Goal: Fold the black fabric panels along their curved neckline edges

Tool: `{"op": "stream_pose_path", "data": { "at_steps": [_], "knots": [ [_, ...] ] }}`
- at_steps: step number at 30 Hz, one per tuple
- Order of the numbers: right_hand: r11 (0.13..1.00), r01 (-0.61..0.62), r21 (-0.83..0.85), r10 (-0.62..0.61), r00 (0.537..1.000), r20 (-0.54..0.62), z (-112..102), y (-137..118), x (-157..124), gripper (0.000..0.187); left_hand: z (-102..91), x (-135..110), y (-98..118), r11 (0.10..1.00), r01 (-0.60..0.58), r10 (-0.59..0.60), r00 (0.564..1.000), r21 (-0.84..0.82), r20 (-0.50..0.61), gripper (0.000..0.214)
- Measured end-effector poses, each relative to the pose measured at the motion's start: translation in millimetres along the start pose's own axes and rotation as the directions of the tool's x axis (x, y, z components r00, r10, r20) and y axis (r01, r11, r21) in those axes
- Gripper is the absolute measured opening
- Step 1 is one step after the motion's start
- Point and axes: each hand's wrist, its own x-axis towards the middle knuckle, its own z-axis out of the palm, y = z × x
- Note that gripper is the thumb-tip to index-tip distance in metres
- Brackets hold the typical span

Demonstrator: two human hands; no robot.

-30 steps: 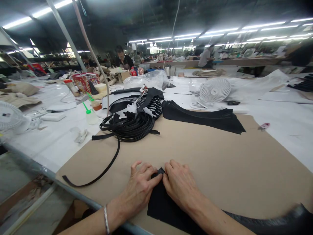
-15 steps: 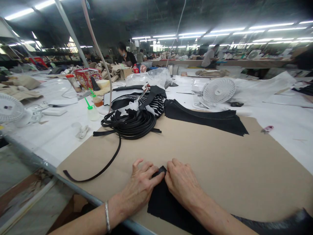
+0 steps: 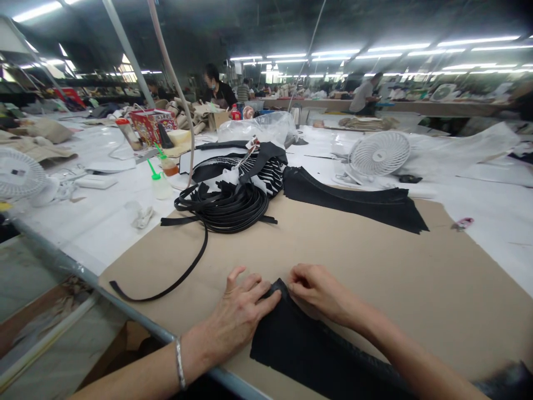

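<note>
Left hand (image 3: 244, 308) flat, fingers spread, pressing black fabric piece (image 3: 300, 347) onto tan board (image 3: 375, 266) near table edge. Right hand (image 3: 320, 290) curled, pinching its top corner. Risk: probable creasing or slipping under uneven pull.

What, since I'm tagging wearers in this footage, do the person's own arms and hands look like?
Both forearms are bare, with no sleeves or gloves in view. The left hand has a thin silver-coloured metal bangle round its wrist; the right hand wears nothing visible. No rings, watch or markings show on either.
</note>
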Motion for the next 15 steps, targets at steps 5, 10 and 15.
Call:
{"op": "stream_pose_path", "data": {
  "at_steps": [5,10,15],
  "knots": [
    [0.992,0.067,0.107,-0.057,0.994,-0.097,6,5,-14,0.021,-0.6,0,1,1.000,0.020,-0.020,1.000,-0.021,0.004,0.035],
    [0.995,0.079,0.056,-0.064,0.972,-0.226,30,2,-33,0.027,-1.8,0,2,0.999,0.036,-0.036,0.999,-0.024,-0.019,0.035],
    [1.000,-0.013,0.013,0.016,0.958,-0.287,39,-3,-38,0.024,-1.8,1,3,0.999,0.039,-0.040,0.998,-0.019,-0.040,0.034]
  ]
}}
